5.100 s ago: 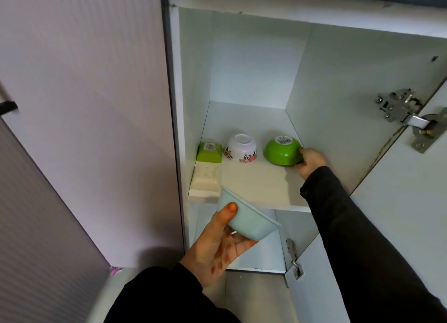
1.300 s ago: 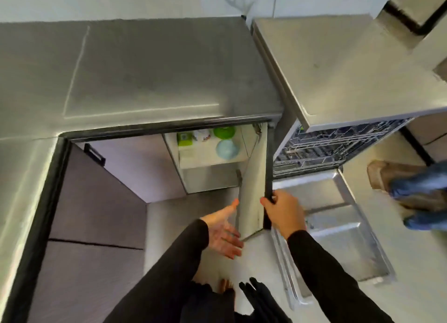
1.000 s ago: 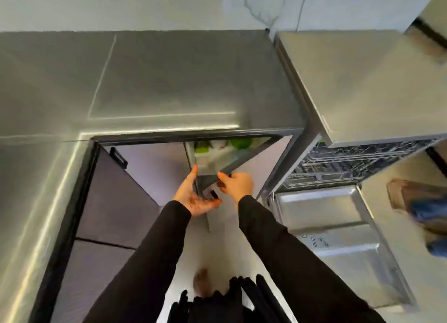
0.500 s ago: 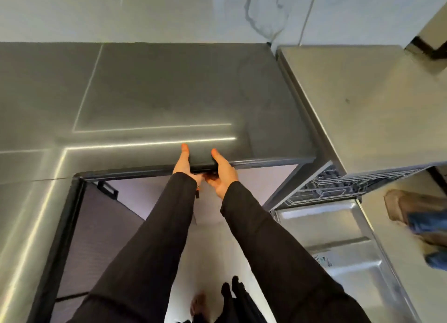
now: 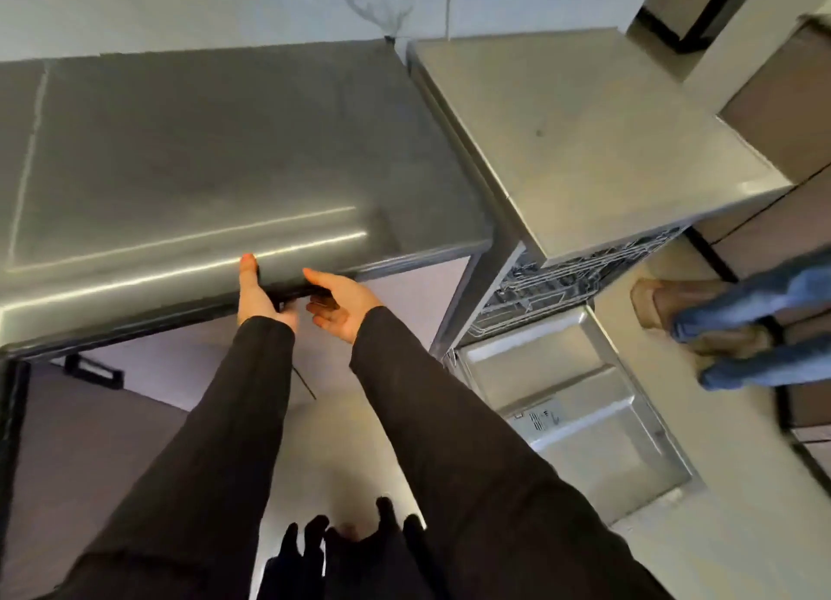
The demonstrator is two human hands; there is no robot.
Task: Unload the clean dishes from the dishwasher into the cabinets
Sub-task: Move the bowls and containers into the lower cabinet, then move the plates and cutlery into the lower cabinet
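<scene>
Both hands sit at the front lip of the grey tabletop. Her left hand has its thumb up on the tabletop edge and its fingers tucked under the lip, where I can't tell what they hold. Her right hand is loose and empty, palm up, fingers relaxed, just beside the left but apart from it. A second ago the cabinet door stood open with bowls on the shelf inside; now it is swung to under the counter and the bowls are out of sight. So that batch looks put away, and I'd say the next thing is to go back for more. Off to her right, well clear of both hands, the dishwasher is open: its door lies flat and the wire rack shows under the top, too dim to tell what's left in it. Someone else's feet stand beyond it.
</scene>
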